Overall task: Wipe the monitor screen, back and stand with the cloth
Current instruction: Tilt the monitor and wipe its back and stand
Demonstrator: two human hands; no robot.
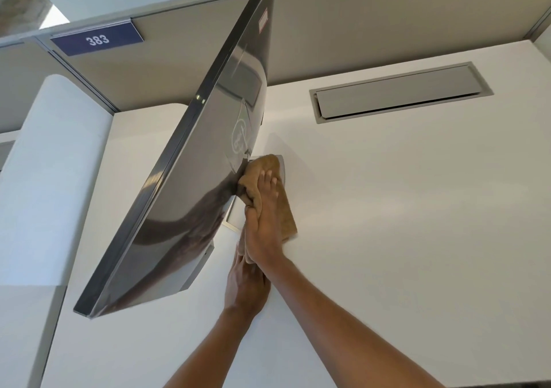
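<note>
The monitor (pixel 190 196) stands nearly edge-on to me, its glossy grey back facing right. At the foot of its stand lies a brown cloth (pixel 287 217), spread over the silver stand base (pixel 231 217). My right hand (pixel 265 217) presses the cloth onto the base with straight fingers, and its thumb pinches a bunched fold against the stand neck. My left hand (pixel 246 286) lies flat on the desk just below. Its fingertips are hidden under my right wrist. The screen side is out of sight.
The white desk (pixel 387 238) stretches to the right. A grey cable hatch (pixel 399 93) is set into it at the back. A beige partition (pixel 357 29) with a blue "383" sign (pixel 97 40) runs behind. A white rounded column (pixel 50 178) stands left of the monitor.
</note>
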